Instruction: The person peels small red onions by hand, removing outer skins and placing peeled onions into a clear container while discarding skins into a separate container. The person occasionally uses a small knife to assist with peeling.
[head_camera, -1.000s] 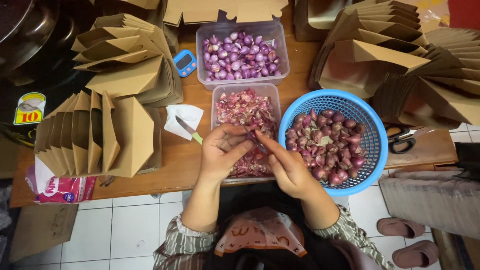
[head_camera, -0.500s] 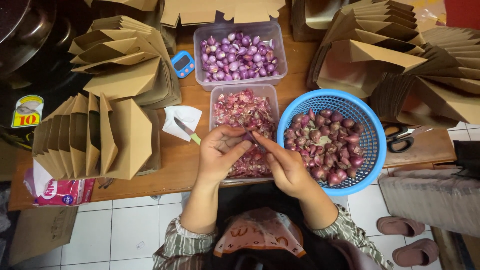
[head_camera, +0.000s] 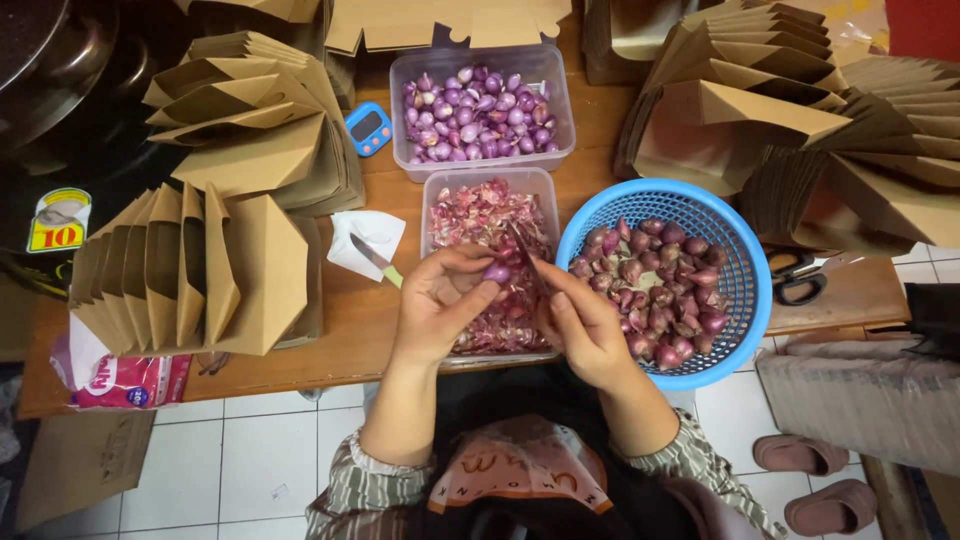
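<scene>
Head view, looking straight down: the left hand (head_camera: 437, 300) pinches a small purple shallot (head_camera: 497, 272) between thumb and fingertips, right over the clear rectangular plastic tub of reddish peels (head_camera: 488, 258) at the near edge of the brown wooden table (head_camera: 375, 320). The right hand (head_camera: 583, 322) is clenched around a small knife (head_camera: 527, 262), with the dark blade resting against the shallot. Just to the right is a round blue plastic basket of unpeeled shallots (head_camera: 728, 262), and toward the far edge sits a second clear tub of peeled purple shallots (head_camera: 484, 112). Another small green-handled knife (head_camera: 377, 260) lies on a white tissue left of the peel tub, with stacks of folded brown paper bags (head_camera: 195, 265) at both ends. Risk-wise, I'd say the blade sits really close to the left thumb, so a slip on slick skin could nick it, or the shallot could drop in with the peels.
</scene>
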